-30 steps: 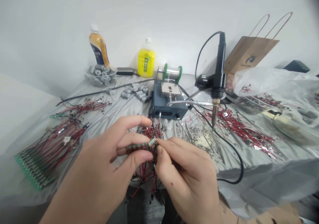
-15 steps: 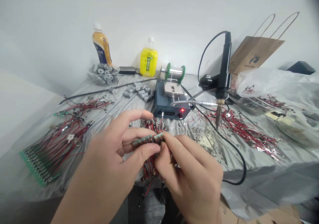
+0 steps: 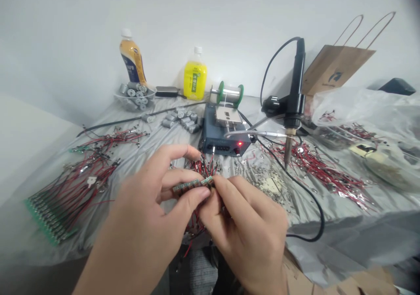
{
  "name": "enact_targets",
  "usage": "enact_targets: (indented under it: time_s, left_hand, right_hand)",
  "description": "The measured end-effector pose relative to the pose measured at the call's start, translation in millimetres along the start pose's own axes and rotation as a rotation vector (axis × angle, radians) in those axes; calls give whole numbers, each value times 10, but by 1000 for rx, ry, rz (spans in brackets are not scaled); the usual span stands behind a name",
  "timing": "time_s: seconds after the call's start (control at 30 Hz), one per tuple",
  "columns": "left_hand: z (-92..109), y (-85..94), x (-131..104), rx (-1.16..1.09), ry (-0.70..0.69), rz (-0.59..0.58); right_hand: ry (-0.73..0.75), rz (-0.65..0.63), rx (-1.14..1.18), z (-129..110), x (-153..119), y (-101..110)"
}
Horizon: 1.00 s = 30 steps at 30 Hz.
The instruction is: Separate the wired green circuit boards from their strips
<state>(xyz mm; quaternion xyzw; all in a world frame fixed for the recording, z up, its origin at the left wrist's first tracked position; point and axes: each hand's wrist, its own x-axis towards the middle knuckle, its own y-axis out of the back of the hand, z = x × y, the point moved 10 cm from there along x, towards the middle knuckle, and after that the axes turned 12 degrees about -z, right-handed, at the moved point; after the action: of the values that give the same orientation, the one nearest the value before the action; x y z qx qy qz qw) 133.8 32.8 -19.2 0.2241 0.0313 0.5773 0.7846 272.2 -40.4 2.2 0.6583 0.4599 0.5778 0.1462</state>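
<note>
My left hand (image 3: 157, 198) pinches a narrow strip of small green circuit boards (image 3: 187, 185) between thumb and fingers, its index finger raised and curved above. The fingertips of my right hand (image 3: 249, 220) close on the strip's right end, where one board section (image 3: 207, 181) sits at a slight angle to the others. Red and black wires (image 3: 193, 225) hang below and behind the hands. How they join the boards is hidden by the fingers. Just beyond the hands stands a blue soldering station (image 3: 223, 139) with a lit red light.
A soldering iron (image 3: 288, 148) points down in its black holder at right, its cable looping over the table's front edge. Red wires (image 3: 324, 172) lie beyond it. Wired green boards (image 3: 49, 218) lie at left. Small grey motors (image 3: 187, 122), a solder spool (image 3: 231, 94) and a yellow bottle (image 3: 195, 80) stand behind.
Both hands stay on the board strip. My right hand and the strip have shifted slightly left, and the right fingers have drawn a little closer to the left thumb. The view has tilted slightly.
</note>
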Motion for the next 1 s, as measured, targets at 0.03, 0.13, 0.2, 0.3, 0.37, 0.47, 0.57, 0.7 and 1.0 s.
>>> enact_targets:
  time_s: [0.03,0.13,0.2,0.3,0.37,0.47,0.57,0.7,1.0]
  left_hand:
    - [19,-2,6,-1,-8,-1]
    - [52,-1,22,-27,-14,-13]
    - [35,1,29,-58,15,-29]
    - [-60,-13,30,-93,125,-63]
    - [-96,-15,27,-91,175,-71]
    - [-103,-9,18,-87,198,-64]
    - [-115,-17,-5,-104,198,-56]
    - [-139,-49,-16,-115,185,-33]
    - [-63,-16,-34,22,146,30]
  right_hand:
    - [-2,-3,4,6,-2,-2]
    - [-1,-31,21,20,-2,-31]
    - [11,-42,26,17,0,-47]
    - [34,-12,-1,-5,-2,-32]
    - [45,9,-17,-19,-6,-22]
    - [51,32,-20,-26,-11,-9]
    - [65,40,-24,-39,-13,-3]
    - [79,40,-32,-48,-8,-30]
    - [49,8,33,7,29,-110]
